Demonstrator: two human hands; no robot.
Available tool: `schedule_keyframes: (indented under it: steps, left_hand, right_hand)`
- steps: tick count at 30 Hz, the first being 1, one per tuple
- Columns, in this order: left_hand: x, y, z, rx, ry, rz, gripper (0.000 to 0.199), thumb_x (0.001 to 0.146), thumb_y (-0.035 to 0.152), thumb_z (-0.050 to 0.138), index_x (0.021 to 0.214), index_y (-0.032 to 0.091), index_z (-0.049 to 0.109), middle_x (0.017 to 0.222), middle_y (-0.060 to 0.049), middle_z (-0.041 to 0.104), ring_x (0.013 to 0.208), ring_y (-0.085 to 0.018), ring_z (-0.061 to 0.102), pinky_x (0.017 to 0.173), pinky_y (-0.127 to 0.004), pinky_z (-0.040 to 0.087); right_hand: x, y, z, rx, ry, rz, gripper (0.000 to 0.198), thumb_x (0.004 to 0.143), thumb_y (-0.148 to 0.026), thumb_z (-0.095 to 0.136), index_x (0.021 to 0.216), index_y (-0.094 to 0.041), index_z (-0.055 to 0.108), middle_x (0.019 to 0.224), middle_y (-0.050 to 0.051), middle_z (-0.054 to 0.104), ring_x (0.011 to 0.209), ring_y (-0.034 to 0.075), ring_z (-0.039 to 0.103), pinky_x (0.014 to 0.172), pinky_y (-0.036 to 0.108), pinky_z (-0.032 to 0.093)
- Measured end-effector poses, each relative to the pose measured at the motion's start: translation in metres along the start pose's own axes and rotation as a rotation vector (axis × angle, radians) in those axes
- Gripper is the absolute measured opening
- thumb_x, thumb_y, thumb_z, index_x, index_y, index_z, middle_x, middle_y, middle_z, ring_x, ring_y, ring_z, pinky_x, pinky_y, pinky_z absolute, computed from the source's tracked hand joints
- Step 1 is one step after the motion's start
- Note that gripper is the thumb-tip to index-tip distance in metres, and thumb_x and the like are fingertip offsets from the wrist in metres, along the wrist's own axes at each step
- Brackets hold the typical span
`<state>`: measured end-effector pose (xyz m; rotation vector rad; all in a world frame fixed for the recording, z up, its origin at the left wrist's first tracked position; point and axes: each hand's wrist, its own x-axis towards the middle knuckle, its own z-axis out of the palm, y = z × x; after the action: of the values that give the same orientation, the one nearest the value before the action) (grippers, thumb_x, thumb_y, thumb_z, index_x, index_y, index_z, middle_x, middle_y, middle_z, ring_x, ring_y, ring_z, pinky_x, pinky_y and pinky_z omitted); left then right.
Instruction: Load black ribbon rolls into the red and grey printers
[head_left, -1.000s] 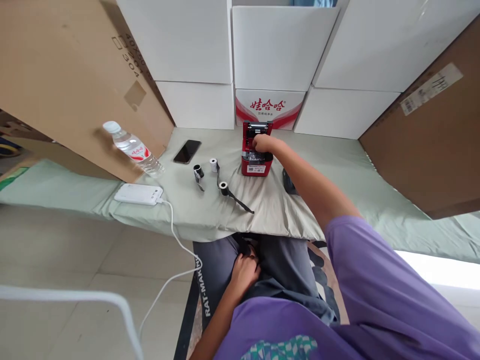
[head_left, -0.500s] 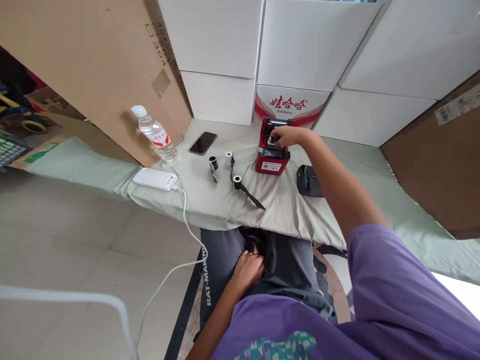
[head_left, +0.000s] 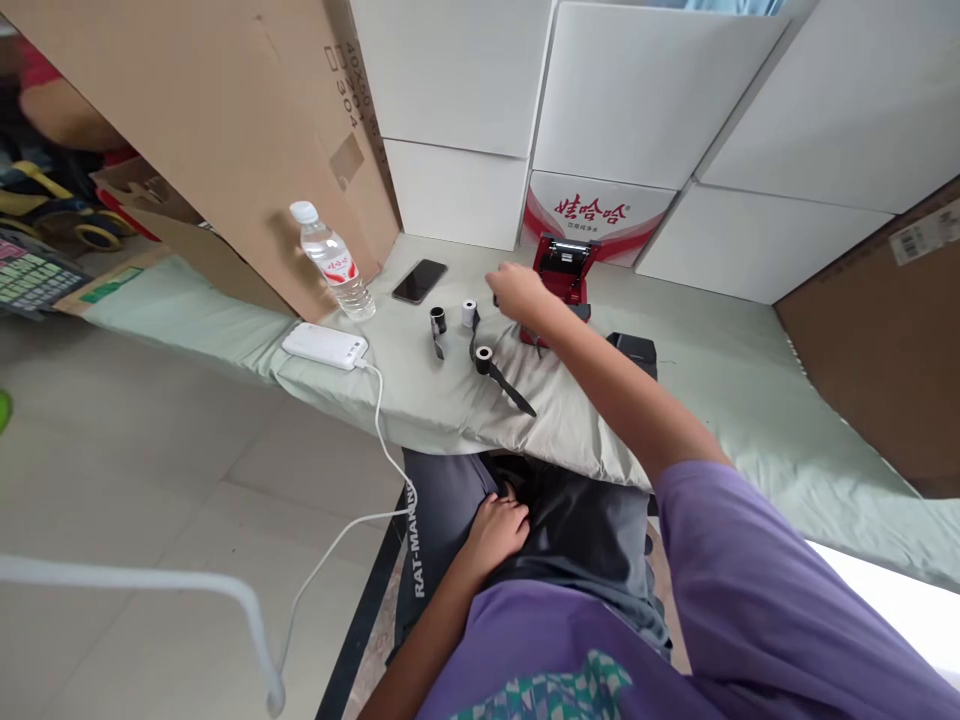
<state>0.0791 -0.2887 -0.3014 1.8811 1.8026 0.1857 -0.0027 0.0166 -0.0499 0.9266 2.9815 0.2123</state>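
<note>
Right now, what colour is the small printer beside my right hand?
Red printer, shown by the head view.

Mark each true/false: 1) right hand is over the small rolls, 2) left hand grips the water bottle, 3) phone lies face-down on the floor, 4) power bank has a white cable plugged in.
1) True: the right hand hovers by the white roll and black rolls.
2) False: the left hand rests on the lap; the water bottle stands untouched.
3) False: the phone lies on the green cloth.
4) True: the power bank has a white cable.
</note>
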Motion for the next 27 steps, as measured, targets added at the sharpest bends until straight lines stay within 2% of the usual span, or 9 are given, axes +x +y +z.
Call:
schedule_keyframes:
  steps: [3,6,12,15,17,19,22,25,27]
  left_hand:
    - [0.001,0.000,0.000,-0.013,0.003,-0.017,0.022,0.101,0.025,0.054,0.102,0.018,0.075,0.108,-0.009,0.080,0.109,-0.026,0.073,0.103,-0.043,0.046]
    - [-0.001,-0.001,-0.001,-0.021,-0.001,-0.034,0.022,0.102,0.026,0.054,0.101,0.018,0.075,0.108,-0.009,0.080,0.109,-0.026,0.073,0.104,-0.043,0.046]
    - [-0.001,-0.003,-0.001,-0.026,-0.014,-0.027,0.022,0.101,0.024,0.055,0.103,0.017,0.075,0.111,-0.010,0.079,0.111,-0.026,0.072,0.106,-0.043,0.046]
    - [0.001,-0.001,0.000,-0.024,-0.017,-0.018,0.022,0.102,0.025,0.054,0.101,0.017,0.075,0.111,-0.010,0.079,0.111,-0.026,0.072,0.105,-0.042,0.046]
    - [0.001,0.000,0.000,-0.023,-0.017,-0.010,0.023,0.102,0.025,0.054,0.101,0.018,0.075,0.111,-0.009,0.079,0.110,-0.025,0.073,0.104,-0.042,0.046]
    - [0.000,0.001,0.001,-0.016,-0.020,-0.002,0.023,0.103,0.025,0.053,0.101,0.017,0.075,0.111,-0.009,0.079,0.109,-0.025,0.073,0.103,-0.042,0.046]
    - [-0.002,-0.001,0.003,-0.004,-0.040,-0.003,0.024,0.103,0.026,0.053,0.102,0.017,0.075,0.111,-0.010,0.079,0.109,-0.026,0.073,0.103,-0.042,0.047]
    - [-0.001,-0.002,0.004,0.011,-0.054,-0.025,0.022,0.101,0.026,0.056,0.105,0.016,0.075,0.112,-0.011,0.079,0.111,-0.026,0.072,0.104,-0.042,0.046]
    - [0.001,-0.002,0.005,0.032,-0.074,-0.040,0.021,0.099,0.025,0.058,0.106,0.016,0.076,0.112,-0.012,0.079,0.112,-0.027,0.072,0.105,-0.042,0.046]
  right_hand:
    - [0.013,-0.020,0.028,-0.105,-0.153,-0.016,0.039,0.090,-0.002,0.053,0.123,-0.007,0.072,0.133,0.024,0.068,0.130,0.037,0.059,0.106,0.045,0.041]
    - [0.020,-0.018,0.042,-0.110,-0.262,0.019,0.040,0.089,-0.005,0.055,0.125,-0.008,0.072,0.135,0.024,0.068,0.133,0.037,0.057,0.108,0.048,0.038]
    - [0.037,-0.005,0.033,-0.001,-0.012,0.026,0.041,0.101,-0.026,0.045,0.130,-0.010,0.068,0.133,0.023,0.069,0.137,0.042,0.050,0.111,0.059,0.031]
    - [0.052,-0.018,0.036,0.011,-0.111,-0.018,0.038,0.097,-0.031,0.053,0.124,-0.010,0.070,0.124,0.023,0.071,0.128,0.040,0.056,0.112,0.060,0.028]
    - [0.057,-0.024,0.040,-0.012,-0.172,-0.107,0.036,0.089,-0.020,0.059,0.123,-0.011,0.068,0.118,0.021,0.073,0.121,0.038,0.061,0.113,0.059,0.026]
    - [0.055,-0.021,0.043,0.059,-0.157,-0.198,0.041,0.084,-0.011,0.059,0.125,-0.012,0.065,0.112,0.017,0.073,0.113,0.034,0.063,0.112,0.056,0.028]
    - [0.034,-0.001,0.042,0.453,-0.018,-0.254,0.039,0.082,-0.012,0.059,0.120,-0.017,0.060,0.104,0.010,0.071,0.099,0.027,0.062,0.101,0.046,0.041]
    - [-0.001,0.022,0.038,1.116,0.091,-0.206,0.036,0.079,-0.023,0.066,0.112,-0.023,0.052,0.091,0.002,0.063,0.083,0.020,0.057,0.080,0.034,0.047]
    - [-0.027,0.030,0.037,1.543,0.097,-0.150,0.043,0.074,-0.031,0.074,0.109,-0.026,0.049,0.087,-0.002,0.059,0.075,0.016,0.055,0.071,0.030,0.047]
